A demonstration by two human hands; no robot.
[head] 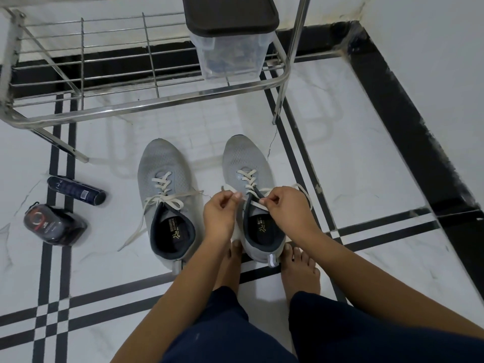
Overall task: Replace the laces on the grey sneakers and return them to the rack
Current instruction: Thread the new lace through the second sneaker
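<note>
From the head camera I look down at a white marble floor [366,158] crossed by black stripes. Two grey mesh sneakers stand side by side on it, toes pointing toward the steel shoe rack [157,102], just short of its front rail.

The left sneaker [162,163] is fully threaded. Its left lace [163,199], cream coloured, crosses at the top in a loose bow, and one end trails over the floor. On its dark insole [174,229] I can read "ADVANCE" beside a small logo; the line above is too small to read.

The right sneaker [242,155] sits between the person's bare feet, its heel near the toes. The left hand [222,210] has its grip clenched on one run of the right lace [247,179], pinched between thumb and forefinger. The right hand [284,205] is grasping the other run at the top eyelets, with slack looping out past it.

On the rack stands a clear plastic box [230,56] with a black lid [230,14]. On the floor to the left lie a dark can [76,191] with a barcode and a dark packet [53,226] bearing a red ring; their print is unreadable.
</note>
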